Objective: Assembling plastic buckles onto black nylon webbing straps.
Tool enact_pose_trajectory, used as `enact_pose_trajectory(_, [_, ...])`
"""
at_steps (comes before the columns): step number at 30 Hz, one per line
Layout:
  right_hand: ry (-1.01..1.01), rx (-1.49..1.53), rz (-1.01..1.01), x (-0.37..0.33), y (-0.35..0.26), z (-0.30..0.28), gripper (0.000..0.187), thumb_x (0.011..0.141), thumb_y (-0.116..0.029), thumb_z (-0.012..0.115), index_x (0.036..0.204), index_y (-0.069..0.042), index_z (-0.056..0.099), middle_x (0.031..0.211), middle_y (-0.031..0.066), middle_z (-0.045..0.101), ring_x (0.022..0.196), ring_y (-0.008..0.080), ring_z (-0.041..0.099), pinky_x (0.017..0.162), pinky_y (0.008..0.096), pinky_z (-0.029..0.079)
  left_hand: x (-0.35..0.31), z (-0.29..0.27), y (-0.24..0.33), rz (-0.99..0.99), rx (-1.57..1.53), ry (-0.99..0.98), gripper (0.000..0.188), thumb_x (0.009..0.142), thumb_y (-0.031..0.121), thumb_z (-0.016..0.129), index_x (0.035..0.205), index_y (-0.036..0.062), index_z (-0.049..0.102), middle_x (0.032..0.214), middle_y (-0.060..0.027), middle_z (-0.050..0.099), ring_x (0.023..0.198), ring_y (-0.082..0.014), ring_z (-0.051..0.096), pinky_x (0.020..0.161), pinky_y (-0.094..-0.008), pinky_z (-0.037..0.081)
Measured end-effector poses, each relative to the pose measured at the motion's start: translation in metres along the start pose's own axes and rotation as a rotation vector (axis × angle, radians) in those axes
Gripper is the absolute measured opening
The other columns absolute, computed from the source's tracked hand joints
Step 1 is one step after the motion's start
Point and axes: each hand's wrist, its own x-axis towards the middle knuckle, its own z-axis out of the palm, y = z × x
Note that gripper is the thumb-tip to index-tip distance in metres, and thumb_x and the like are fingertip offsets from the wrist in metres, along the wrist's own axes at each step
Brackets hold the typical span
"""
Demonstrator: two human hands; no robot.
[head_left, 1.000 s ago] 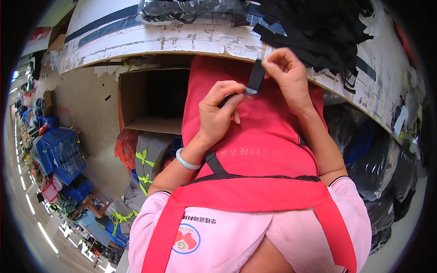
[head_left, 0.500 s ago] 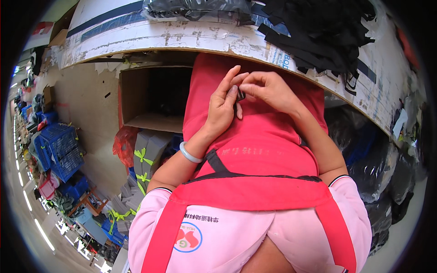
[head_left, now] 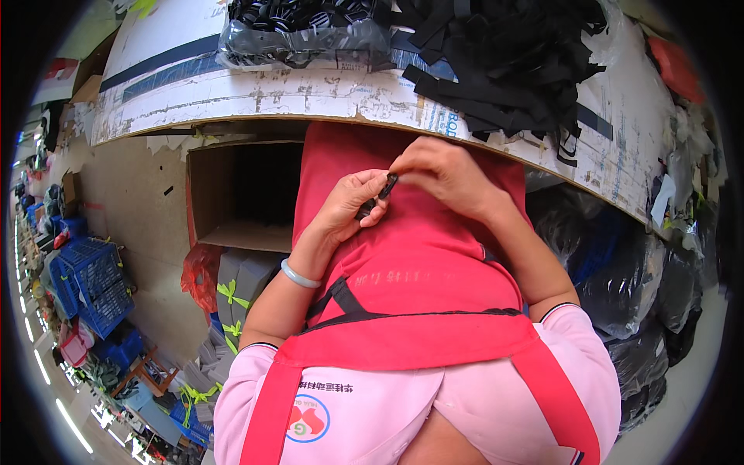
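Note:
My left hand is closed around a small black piece, pinched between thumb and fingers above my lap. It looks like a strap end or a buckle, too small to tell exactly. Bent over from the other side, my right hand has its thumb and fingers pressed together at the piece's upper end; its fingertips are slightly blurred. Beyond my hands on the table lie black strap pieces in a loose pile. To the left of the pile, a clear plastic bag holds many black plastic buckles.
The worn, cardboard-covered table has its edge just past my hands. Below it, on the left, an open cardboard box stands beside a red plastic bag. Blue crates stand farther left. Filled plastic bags sit at the right.
My left hand has come lower and turned, so the black piece shows more. The right hand has shifted its bent fingers to the piece's upper end. More of the table and buckles shows.

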Motion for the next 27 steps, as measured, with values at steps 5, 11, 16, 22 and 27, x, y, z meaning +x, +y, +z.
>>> enact_pose_trajectory(5, [0.404, -0.666, 0.007, 0.027, -0.001, -0.054, 0.013, 0.081, -0.017, 0.069, 0.092, -0.009, 0.069, 0.092, 0.0055, 0.064, 0.092, 0.0254, 0.058, 0.082, 0.0352, 0.047, 0.006, -0.003, -0.01, 0.05, -0.004, 0.029, 0.023, 0.093, 0.027, 0.062, 0.093, 0.0041, 0.058, 0.065, -0.0029, 0.057, 0.048, -0.008, 0.051, 0.04, -0.0202, 0.037])
enact_pose_trajectory(11, [0.342, -0.871, 0.077, 0.035, 0.035, -0.065, 0.017, 0.081, -0.018, 0.067, 0.096, -0.009, 0.069, 0.093, 0.0034, 0.064, 0.091, 0.0243, 0.059, 0.084, 0.0344, 0.047, 0.011, 0.011, -0.008, 0.091, 0.062, 0.08, 0.021, 0.092, 0.024, 0.064, 0.092, 0.0038, 0.06, 0.066, -0.0028, 0.059, 0.05, -0.0082, 0.053, 0.041, -0.0208, 0.039])
enact_pose_trajectory(16, [0.523, -0.775, -0.287, 0.044, -0.001, -0.066, 0.017, 0.085, -0.011, 0.065, 0.1, -0.014, 0.071, 0.088, 0.0025, 0.064, 0.081, 0.0224, 0.058, 0.072, 0.0327, 0.047, 0.008, 0.014, -0.007, 0.231, 0.162, 0.198, 0.02, 0.09, 0.018, 0.067, 0.098, 0.0006, 0.063, 0.071, -0.0031, 0.061, 0.052, -0.0082, 0.055, 0.043, -0.0212, 0.041])
enact_pose_trajectory(22, [0.215, 0.073, 0.187, 0.02, -0.066, -0.021, 0.019, 0.088, -0.011, 0.065, 0.106, -0.005, 0.066, 0.083, 0.0094, 0.066, 0.068, 0.0121, 0.061, 0.062, 0.024, 0.047, 0.006, 0.02, -0.004, 0.342, 0.227, 0.243, 0.016, 0.089, 0.015, 0.067, 0.095, 0.0001, 0.065, 0.072, -0.0034, 0.062, 0.054, -0.0078, 0.057, 0.043, -0.0194, 0.042])
enact_pose_trajectory(27, [0.062, 0.39, 0.472, 0.0, -0.023, 0.007, 0.019, 0.093, -0.018, 0.062, 0.086, 0.0, 0.059, 0.066, -0.0012, 0.058, 0.058, 0.003, 0.051, 0.052, 0.0201, 0.041, 0.008, 0.022, -0.002, 0.457, 0.253, 0.271, 0.017, 0.089, 0.012, 0.066, 0.098, -0.0018, 0.065, 0.073, -0.0032, 0.062, 0.055, -0.0063, 0.057, 0.043, -0.0185, 0.043])
